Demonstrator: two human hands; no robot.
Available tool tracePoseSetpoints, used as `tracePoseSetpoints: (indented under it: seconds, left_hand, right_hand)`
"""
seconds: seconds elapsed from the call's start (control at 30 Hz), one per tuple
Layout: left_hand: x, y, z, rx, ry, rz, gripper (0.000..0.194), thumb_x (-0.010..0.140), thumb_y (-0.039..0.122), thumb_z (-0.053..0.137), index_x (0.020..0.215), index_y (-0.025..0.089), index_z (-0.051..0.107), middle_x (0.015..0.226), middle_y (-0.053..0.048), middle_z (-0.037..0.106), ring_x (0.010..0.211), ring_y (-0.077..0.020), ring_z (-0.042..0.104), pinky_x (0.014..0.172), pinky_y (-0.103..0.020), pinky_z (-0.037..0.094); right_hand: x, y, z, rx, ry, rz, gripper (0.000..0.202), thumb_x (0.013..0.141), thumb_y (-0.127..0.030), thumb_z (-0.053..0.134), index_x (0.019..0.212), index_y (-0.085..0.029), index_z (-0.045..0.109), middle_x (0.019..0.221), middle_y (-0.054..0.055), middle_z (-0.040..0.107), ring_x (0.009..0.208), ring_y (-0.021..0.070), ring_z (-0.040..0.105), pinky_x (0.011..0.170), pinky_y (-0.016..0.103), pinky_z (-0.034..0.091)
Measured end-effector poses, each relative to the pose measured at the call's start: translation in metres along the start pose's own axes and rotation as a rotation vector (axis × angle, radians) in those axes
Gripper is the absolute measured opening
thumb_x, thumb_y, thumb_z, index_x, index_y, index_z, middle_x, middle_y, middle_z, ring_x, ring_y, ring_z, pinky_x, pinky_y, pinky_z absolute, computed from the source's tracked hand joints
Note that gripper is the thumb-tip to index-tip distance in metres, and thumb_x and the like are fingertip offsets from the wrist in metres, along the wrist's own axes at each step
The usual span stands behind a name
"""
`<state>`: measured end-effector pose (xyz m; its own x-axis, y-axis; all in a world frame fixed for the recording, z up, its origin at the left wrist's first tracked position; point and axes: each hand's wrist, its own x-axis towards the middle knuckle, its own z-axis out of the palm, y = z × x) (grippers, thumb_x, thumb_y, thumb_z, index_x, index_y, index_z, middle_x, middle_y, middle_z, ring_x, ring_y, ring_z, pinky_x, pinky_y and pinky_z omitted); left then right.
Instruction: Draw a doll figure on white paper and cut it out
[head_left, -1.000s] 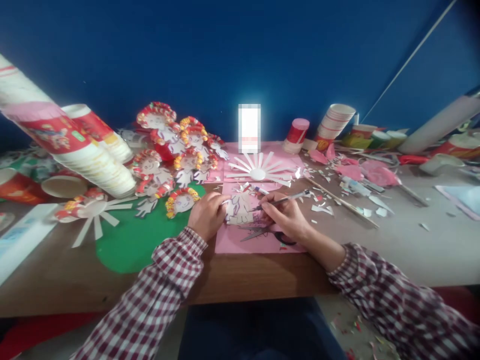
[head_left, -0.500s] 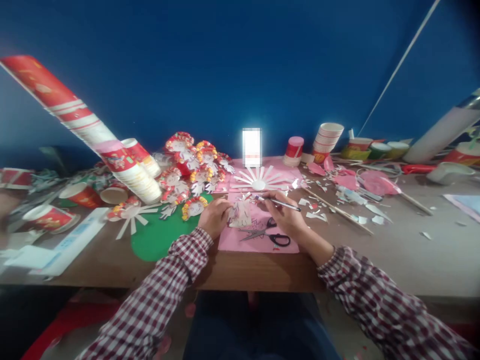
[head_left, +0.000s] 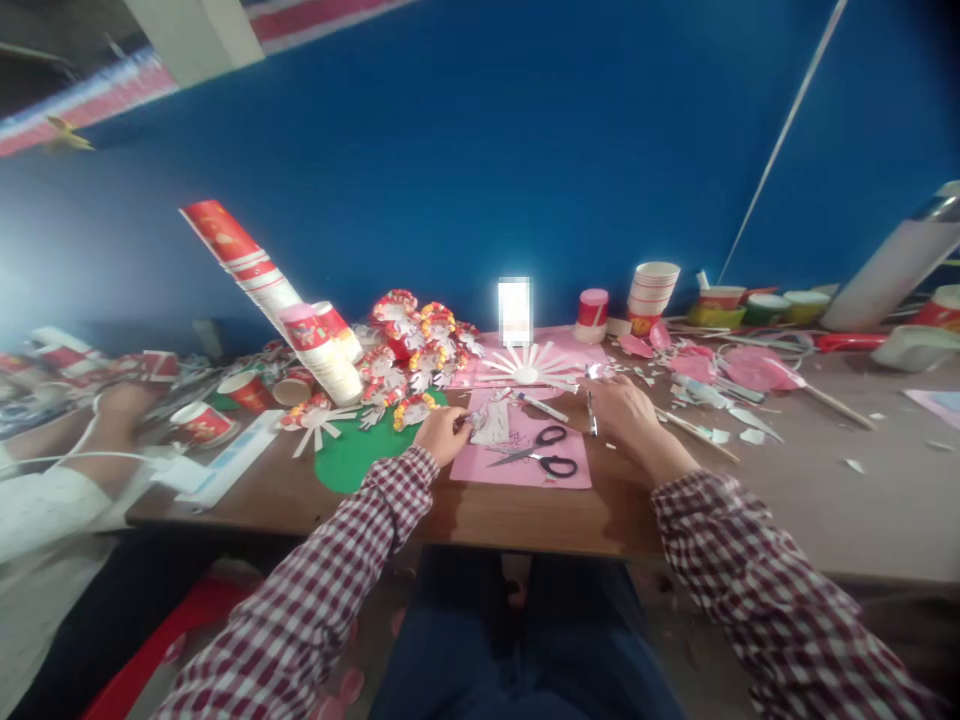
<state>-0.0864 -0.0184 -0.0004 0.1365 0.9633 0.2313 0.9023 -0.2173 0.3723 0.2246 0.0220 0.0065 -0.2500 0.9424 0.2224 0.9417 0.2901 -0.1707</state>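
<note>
My left hand (head_left: 441,436), at the left edge of the pink sheet (head_left: 472,470), pinches a pale paper cutout (head_left: 492,422) with drawn outlines. My right hand (head_left: 628,408) is palm down beyond the sheet's right edge, its fingers bent over the tabletop. A slim pen (head_left: 592,414) shows at its thumb side and appears held; the grip is partly hidden. Just beyond the fingertips is a small shiny piece (head_left: 596,371). Black-handled scissors (head_left: 534,455) lie partly open on the pink sheet. A white marker (head_left: 545,408) rests above them.
A white fringed paper sunburst (head_left: 527,376) lies behind the cutout. Decorated paper figures (head_left: 409,350) and a leaning cup stack (head_left: 315,350) stand left, near a green sheet (head_left: 349,455). Sticks, pink pieces (head_left: 761,368) and scraps litter the right. Another person's arm (head_left: 120,430) is at far left.
My right hand has moved right, off the pink sheet, and the pen has turned upright in view. My left hand still has the cutout. The view has swung left, showing another person's arm.
</note>
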Motion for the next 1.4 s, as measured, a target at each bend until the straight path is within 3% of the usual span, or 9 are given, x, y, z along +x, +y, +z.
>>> tracePoseSetpoints:
  seconds: [0.17,0.37,0.53,0.7,0.8,0.9,1.03,1.13,1.4]
  left_hand:
    - [0.003,0.004,0.001,-0.004,-0.013,-0.043,0.025,0.076,0.023,0.061,0.098,0.016,0.069,0.087,-0.006,0.072,0.072,-0.0165,0.066,0.07,-0.026,0.052]
    - [-0.008,0.01,0.0,0.043,0.097,0.047,0.021,0.08,0.019,0.055,0.096,0.016,0.068,0.096,-0.009,0.067,0.088,-0.0203,0.062,0.08,-0.035,0.051]
    - [-0.035,0.014,0.006,0.039,0.131,0.21,0.019,0.083,0.016,0.051,0.09,0.021,0.068,0.1,-0.006,0.066,0.1,-0.0198,0.058,0.093,-0.038,0.047]
    - [-0.051,0.015,0.014,0.042,0.141,0.265,0.023,0.085,0.015,0.05,0.098,0.02,0.068,0.104,-0.008,0.065,0.101,-0.0206,0.058,0.093,-0.039,0.047]
    - [-0.054,0.016,0.017,0.029,0.149,0.275,0.024,0.085,0.015,0.05,0.099,0.02,0.068,0.103,-0.008,0.065,0.101,-0.0203,0.058,0.092,-0.038,0.048]
    - [-0.054,0.018,0.016,0.014,0.186,0.25,0.021,0.085,0.017,0.051,0.096,0.02,0.068,0.102,-0.007,0.066,0.1,-0.0204,0.059,0.092,-0.038,0.048]
    - [-0.046,0.013,0.01,-0.003,0.262,0.162,0.021,0.086,0.017,0.048,0.095,0.02,0.067,0.1,-0.007,0.066,0.098,-0.0196,0.059,0.094,-0.04,0.047]
    - [-0.031,0.006,0.004,0.002,0.26,0.092,0.021,0.084,0.016,0.048,0.096,0.02,0.065,0.099,-0.007,0.065,0.099,-0.02,0.059,0.094,-0.039,0.046]
    - [0.008,0.007,0.006,0.027,0.069,-0.047,0.022,0.073,0.02,0.063,0.095,0.016,0.064,0.091,-0.01,0.066,0.092,-0.0249,0.062,0.086,-0.038,0.047]
  right_hand:
    - [-0.005,-0.005,-0.002,0.055,0.051,0.029,0.04,0.091,-0.023,0.039,0.126,-0.02,0.058,0.109,0.011,0.069,0.105,0.0249,0.057,0.092,0.034,0.04]
    - [-0.004,-0.001,-0.006,0.171,0.16,0.088,0.04,0.086,-0.015,0.042,0.121,-0.021,0.061,0.095,0.008,0.072,0.091,0.0223,0.063,0.08,0.029,0.043]
    - [-0.002,-0.001,-0.005,0.287,0.265,0.178,0.031,0.089,-0.031,0.043,0.11,-0.02,0.063,0.09,0.007,0.072,0.082,0.0216,0.065,0.069,0.027,0.044]
    - [0.002,-0.006,0.005,0.36,0.275,0.178,0.043,0.093,-0.045,0.036,0.099,-0.016,0.068,0.08,0.007,0.072,0.074,0.0187,0.066,0.065,0.024,0.044]
    - [0.001,-0.005,0.007,0.336,0.267,0.174,0.044,0.093,-0.042,0.036,0.102,-0.015,0.068,0.085,0.01,0.072,0.078,0.0206,0.066,0.067,0.026,0.045]
    - [-0.002,-0.002,0.006,0.268,0.247,0.149,0.037,0.092,-0.031,0.039,0.117,-0.018,0.063,0.104,0.011,0.069,0.092,0.022,0.063,0.075,0.028,0.045]
    - [-0.003,0.002,0.005,0.15,0.168,0.105,0.042,0.086,-0.017,0.044,0.125,-0.025,0.059,0.114,0.009,0.064,0.105,0.0233,0.055,0.088,0.031,0.041]
    - [-0.003,0.005,0.006,0.071,0.115,0.128,0.043,0.086,-0.017,0.044,0.126,-0.025,0.058,0.116,0.01,0.063,0.107,0.0258,0.052,0.09,0.036,0.039]
    - [-0.002,0.005,0.006,-0.043,0.038,0.184,0.041,0.09,-0.025,0.037,0.125,-0.027,0.058,0.117,0.01,0.063,0.106,0.0274,0.054,0.084,0.037,0.04]
